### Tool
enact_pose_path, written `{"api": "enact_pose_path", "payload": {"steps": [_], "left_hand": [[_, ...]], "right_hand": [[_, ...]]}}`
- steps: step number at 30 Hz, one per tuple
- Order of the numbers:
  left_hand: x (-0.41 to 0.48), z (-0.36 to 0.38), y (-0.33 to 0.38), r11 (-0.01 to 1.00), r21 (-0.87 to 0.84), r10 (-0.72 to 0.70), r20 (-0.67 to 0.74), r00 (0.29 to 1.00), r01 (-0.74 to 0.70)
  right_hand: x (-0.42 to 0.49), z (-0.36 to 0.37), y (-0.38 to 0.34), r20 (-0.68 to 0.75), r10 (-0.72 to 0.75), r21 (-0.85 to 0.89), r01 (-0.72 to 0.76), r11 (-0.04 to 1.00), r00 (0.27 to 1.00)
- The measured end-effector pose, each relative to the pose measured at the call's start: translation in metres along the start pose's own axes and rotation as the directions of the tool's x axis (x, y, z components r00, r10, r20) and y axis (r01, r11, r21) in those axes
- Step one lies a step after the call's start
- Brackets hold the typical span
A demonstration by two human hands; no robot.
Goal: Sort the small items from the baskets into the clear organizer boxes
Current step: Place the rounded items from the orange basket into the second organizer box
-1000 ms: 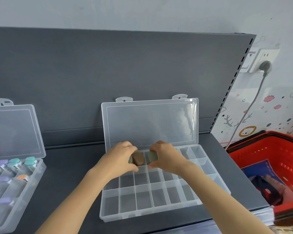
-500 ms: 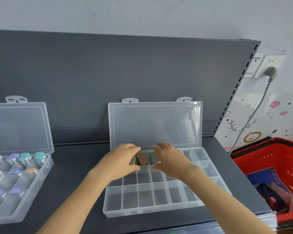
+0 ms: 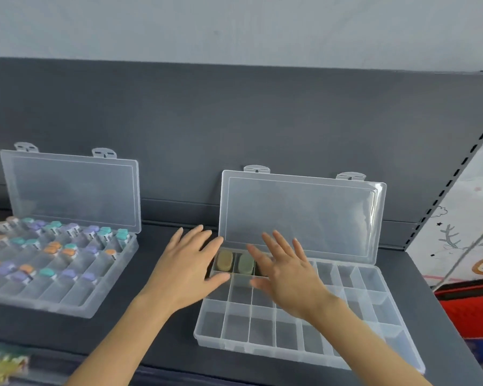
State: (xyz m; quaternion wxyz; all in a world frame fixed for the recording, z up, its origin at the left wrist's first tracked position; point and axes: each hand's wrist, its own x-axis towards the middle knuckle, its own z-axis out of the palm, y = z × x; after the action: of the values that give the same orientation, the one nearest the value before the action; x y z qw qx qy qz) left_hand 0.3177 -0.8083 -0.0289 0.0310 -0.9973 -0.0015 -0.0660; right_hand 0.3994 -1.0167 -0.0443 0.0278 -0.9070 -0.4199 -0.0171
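Observation:
A clear organizer box (image 3: 368, 355) lies open on the dark shelf, its lid leaning against the back panel. In its back row sit a brown oval item (image 3: 224, 261) and a green oval item (image 3: 246, 263), each in its own compartment. My left hand (image 3: 187, 267) hovers at the box's left back corner with its fingers spread and nothing in it. My right hand (image 3: 286, 271) hovers over the middle compartments, also with spread fingers and nothing in it. It hides part of the back row.
A second clear organizer box (image 3: 67, 302) stands open at the left, filled with several small items capped in purple, teal and orange. A red basket (image 3: 469, 307) sits past the shelf's right edge. The grey back panel (image 3: 234, 121) rises behind both boxes.
Both hands have let go of the two oval items, which now lie in the back row. The fingers have spread and lifted. The view has swung left, bringing the left box further in.

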Motion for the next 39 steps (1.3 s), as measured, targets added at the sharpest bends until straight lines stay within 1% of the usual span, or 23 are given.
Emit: {"api": "enact_pose_path", "payload": {"steps": [3, 7, 13, 18, 23, 26, 29, 34, 39], "left_hand": [[-0.016, -0.007, -0.006, 0.995, -0.039, -0.092, -0.041, 0.995, 0.091], [-0.046, -0.010, -0.019, 0.985, -0.049, -0.166, -0.066, 0.984, 0.163], [-0.107, -0.014, -0.059, 0.956, -0.066, -0.292, -0.067, 0.954, 0.287], [-0.167, -0.022, -0.110, 0.938, -0.050, -0.346, -0.084, 0.934, 0.343], [-0.236, -0.027, -0.173, 0.918, -0.021, -0.397, -0.101, 0.912, 0.397], [-0.279, -0.030, -0.211, 0.903, -0.001, -0.426, -0.135, 0.895, 0.430], [-0.323, -0.031, -0.247, 0.875, 0.017, -0.476, -0.142, 0.868, 0.483], [-0.386, -0.029, -0.296, 0.825, -0.015, -0.562, -0.116, 0.819, 0.564], [-0.423, -0.033, -0.337, 0.770, -0.028, -0.637, -0.100, 0.765, 0.637]], "right_hand": [[0.011, -0.004, -0.011, 0.032, -0.030, 0.052, 0.028, 0.998, 0.999], [0.025, -0.011, -0.034, 0.015, -0.091, 0.054, 0.090, 0.994, 0.996], [0.042, -0.015, -0.096, 0.005, -0.206, 0.049, 0.206, 0.977, 0.978], [0.060, -0.015, -0.176, -0.027, -0.296, 0.078, 0.297, 0.952, 0.955], [0.072, -0.016, -0.272, -0.086, -0.386, 0.114, 0.394, 0.912, 0.918], [0.081, -0.014, -0.330, -0.088, -0.419, 0.140, 0.427, 0.893, 0.904], [0.093, -0.010, -0.386, -0.081, -0.448, 0.121, 0.455, 0.882, 0.890], [0.111, -0.006, -0.465, -0.072, -0.497, 0.145, 0.502, 0.852, 0.865], [0.143, 0.000, -0.529, -0.082, -0.584, 0.124, 0.590, 0.798, 0.808]]}}
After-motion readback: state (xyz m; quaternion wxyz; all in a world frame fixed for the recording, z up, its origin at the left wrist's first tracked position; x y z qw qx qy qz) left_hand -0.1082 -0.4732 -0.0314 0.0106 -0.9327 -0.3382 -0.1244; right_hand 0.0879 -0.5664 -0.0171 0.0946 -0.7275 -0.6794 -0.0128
